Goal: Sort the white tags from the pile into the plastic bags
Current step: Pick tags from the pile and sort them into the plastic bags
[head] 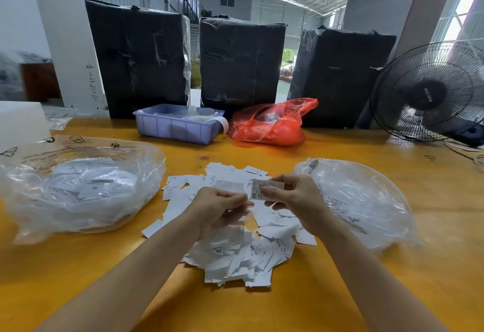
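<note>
A loose pile of white tags [230, 227] covers the middle of the yellow tabletop [340, 292], so by the look of it most of the sorting is still to do. The clear bag at nine o'clock [78, 190] already holds a layer of tags, one showing XL, while the clear bag at three o'clock [364, 200] looks nearly empty. Above the pile, the right hand [296, 200] pinches a small stack of tags [264, 190] marked XS, and the left hand [217, 207] is curled just beside it, thumb and fingertips together on a blurred white tag.
</note>
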`<action>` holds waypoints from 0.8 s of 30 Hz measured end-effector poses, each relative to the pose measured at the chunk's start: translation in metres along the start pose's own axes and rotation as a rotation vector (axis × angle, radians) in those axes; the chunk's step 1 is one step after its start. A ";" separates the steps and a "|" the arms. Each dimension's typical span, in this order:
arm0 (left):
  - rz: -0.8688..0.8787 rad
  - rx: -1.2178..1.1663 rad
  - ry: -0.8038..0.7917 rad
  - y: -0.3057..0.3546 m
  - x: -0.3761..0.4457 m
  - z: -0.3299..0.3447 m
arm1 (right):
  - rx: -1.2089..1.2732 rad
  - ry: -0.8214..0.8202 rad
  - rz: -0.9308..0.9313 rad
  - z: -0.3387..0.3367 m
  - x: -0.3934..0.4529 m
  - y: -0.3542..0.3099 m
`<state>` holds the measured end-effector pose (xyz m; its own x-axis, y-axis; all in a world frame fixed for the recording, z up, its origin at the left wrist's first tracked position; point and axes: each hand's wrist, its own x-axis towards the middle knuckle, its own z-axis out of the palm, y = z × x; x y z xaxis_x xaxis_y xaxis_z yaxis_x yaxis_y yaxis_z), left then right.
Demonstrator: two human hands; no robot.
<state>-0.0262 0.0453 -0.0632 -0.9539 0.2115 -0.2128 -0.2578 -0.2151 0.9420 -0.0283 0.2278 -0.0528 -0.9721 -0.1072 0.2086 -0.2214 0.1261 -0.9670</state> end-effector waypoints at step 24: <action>0.257 0.180 0.092 0.002 0.000 0.003 | -0.078 0.044 -0.100 0.003 -0.003 -0.003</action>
<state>-0.0263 0.0479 -0.0603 -0.9963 0.0833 0.0232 0.0168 -0.0765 0.9969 -0.0239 0.2243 -0.0509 -0.9470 -0.0798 0.3113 -0.3210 0.1936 -0.9271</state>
